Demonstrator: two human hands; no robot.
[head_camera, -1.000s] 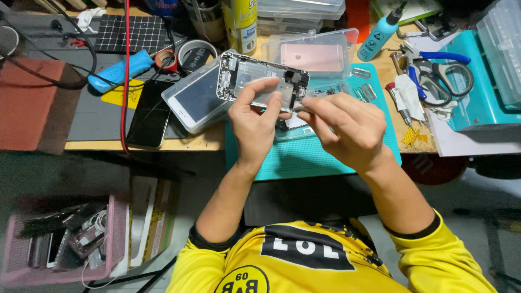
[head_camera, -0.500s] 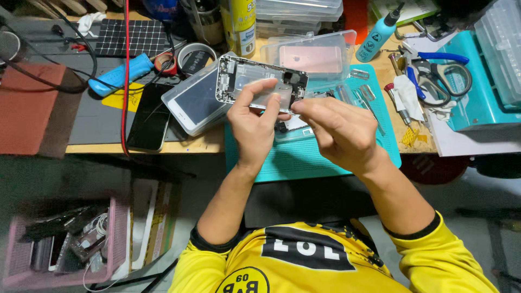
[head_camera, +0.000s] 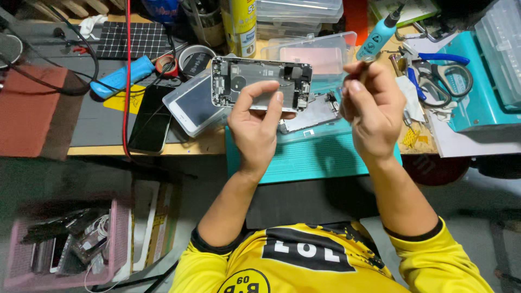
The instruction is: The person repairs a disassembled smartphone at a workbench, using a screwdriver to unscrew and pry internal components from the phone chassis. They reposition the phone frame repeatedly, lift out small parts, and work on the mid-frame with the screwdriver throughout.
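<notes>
Left hand point(head_camera: 255, 127) holds an opened phone body point(head_camera: 261, 84) up over the bench, long side horizontal, insides facing the camera. Fingers are curled round it: thumb and index fingertip press on the exposed inner face, the rest sit behind it out of sight. The phone is lifted off the mat, above the bench's near half, not touching anything else.

Right hand point(head_camera: 372, 106) is raised just right of the phone, clear of it. Fingers are bunched tight, thumb against index, pinching something small at the tips. Too small to say what it is; could be a thin tool or a screw.

Below the phone:
- teal work mat point(head_camera: 320, 157) at the bench's front edge
- a detached phone panel point(head_camera: 312, 111) lying on the mat, partly hidden by the left hand
- a clear plastic tray point(head_camera: 320, 54) behind it, with a pinkish phone part inside

Left of the phone:
- a white-framed screen point(head_camera: 192, 106) in a clear tray
- a black phone point(head_camera: 151, 119) flat on a grey mat
- a blue-handled tool point(head_camera: 122, 76)
- a red cable point(head_camera: 127, 81) running down across the bench

Right side:
- teal bottle with a pointed tip point(head_camera: 380, 35)
- blue-handled pliers point(head_camera: 442, 58)
- a teal machine point(head_camera: 480, 92)

Pink basket point(head_camera: 116, 244) of phone parts sits on the floor, lower left.
</notes>
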